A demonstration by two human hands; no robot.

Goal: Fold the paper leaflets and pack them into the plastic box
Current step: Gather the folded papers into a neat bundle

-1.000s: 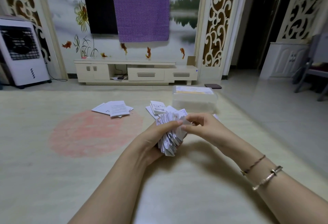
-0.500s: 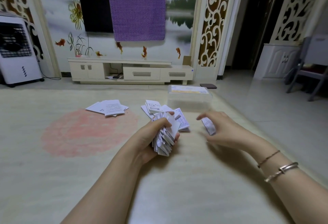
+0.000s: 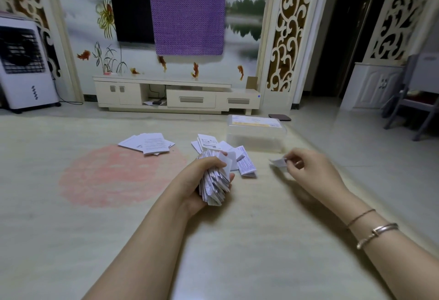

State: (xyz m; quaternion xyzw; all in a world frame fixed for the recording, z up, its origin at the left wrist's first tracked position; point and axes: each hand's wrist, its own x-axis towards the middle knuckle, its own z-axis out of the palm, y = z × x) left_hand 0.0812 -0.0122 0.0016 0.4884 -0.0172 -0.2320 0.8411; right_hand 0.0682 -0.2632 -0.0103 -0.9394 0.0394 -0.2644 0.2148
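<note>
Leaflet (image 3: 278, 163), pinched by right hand (image 3: 308, 171), has left the bundle (image 3: 215, 185) gripped in left hand (image 3: 202, 181), heading boxward (image 3: 255, 137).

My left hand (image 3: 202, 181) curls around a thick bundle of folded leaflets (image 3: 215, 184), forearm reaching forward. My right hand (image 3: 308, 171) is held out to the side, fingertips (image 3: 288, 160) pinching one small folded leaflet (image 3: 278, 163), bracelets on its wrist.

1. black wall-mounted tv (image 3: 129, 5), half covered by a purple patterned cloth (image 3: 188, 14)
2. low cream tv cabinet (image 3: 175, 95) beneath it
3. white floor-standing air cooler (image 3: 23, 62), far left
4. grey chair (image 3: 413, 100), far right
</note>
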